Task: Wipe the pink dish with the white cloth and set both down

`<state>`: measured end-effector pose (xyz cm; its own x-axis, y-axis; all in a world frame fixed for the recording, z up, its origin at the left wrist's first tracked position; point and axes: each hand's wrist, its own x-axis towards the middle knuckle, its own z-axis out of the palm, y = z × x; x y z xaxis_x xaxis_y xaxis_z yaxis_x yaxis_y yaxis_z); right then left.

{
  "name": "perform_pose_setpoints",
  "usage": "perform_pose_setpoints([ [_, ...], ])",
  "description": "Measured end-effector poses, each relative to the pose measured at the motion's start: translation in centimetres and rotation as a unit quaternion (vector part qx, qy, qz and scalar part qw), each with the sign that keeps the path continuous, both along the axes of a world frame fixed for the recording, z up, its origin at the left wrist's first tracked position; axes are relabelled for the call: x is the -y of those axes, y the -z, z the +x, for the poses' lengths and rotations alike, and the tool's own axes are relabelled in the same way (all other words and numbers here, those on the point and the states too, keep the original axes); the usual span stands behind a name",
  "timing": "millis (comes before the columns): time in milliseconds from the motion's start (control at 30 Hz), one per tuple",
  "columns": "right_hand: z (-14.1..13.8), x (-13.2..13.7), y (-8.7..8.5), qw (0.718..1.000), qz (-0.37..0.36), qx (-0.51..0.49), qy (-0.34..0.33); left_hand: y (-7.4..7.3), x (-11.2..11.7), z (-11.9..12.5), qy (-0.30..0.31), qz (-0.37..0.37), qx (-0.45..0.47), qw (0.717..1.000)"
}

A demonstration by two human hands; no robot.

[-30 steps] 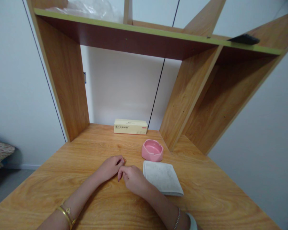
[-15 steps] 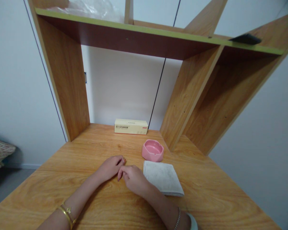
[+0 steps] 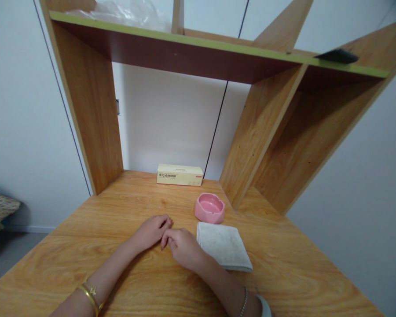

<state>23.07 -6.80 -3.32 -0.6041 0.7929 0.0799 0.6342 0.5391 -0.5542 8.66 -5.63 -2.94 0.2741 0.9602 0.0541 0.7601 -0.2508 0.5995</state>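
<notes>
Both hands rest on the wooden desk [image 3: 86,246], side by side near its middle. My left hand [image 3: 151,230] lies knuckles up with its fingers curled under, nothing visible in it. My right hand [image 3: 182,246] is loosely closed too, its fingertips nearly touching the left hand. A folded white cloth [image 3: 223,245] lies flat just right of my right hand, touching its edge. Behind the cloth stands a pink ashtray [image 3: 210,208]. A long cream box [image 3: 180,175] lies against the back wall.
Wooden uprights [image 3: 92,114] flank the desk and a shelf [image 3: 185,48] runs overhead. On the shelf sit crumpled clear plastic [image 3: 128,11] at the left and a dark object [image 3: 336,55] at the right. A patterned cushion [image 3: 0,211] shows at far left.
</notes>
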Motion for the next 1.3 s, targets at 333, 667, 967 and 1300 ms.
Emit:
perform_pose_setpoints([
  [333,0.00,0.20,-0.17,1.000,-0.008,-0.007,0.000,0.45,-0.21,-0.04,-0.001,0.008,-0.004,1.000],
  [667,-0.03,0.19,-0.27,1.000,-0.006,-0.010,-0.001,0.41,-0.14,-0.06,-0.001,0.008,-0.004,1.000],
  [967,0.02,0.21,-0.24,1.000,-0.003,-0.002,-0.002,0.32,-0.17,-0.11,-0.004,0.000,-0.002,1.000],
  [1300,-0.01,0.04,-0.08,1.000,-0.002,0.000,0.001,0.50,-0.24,-0.13,-0.002,0.007,-0.003,1.000],
])
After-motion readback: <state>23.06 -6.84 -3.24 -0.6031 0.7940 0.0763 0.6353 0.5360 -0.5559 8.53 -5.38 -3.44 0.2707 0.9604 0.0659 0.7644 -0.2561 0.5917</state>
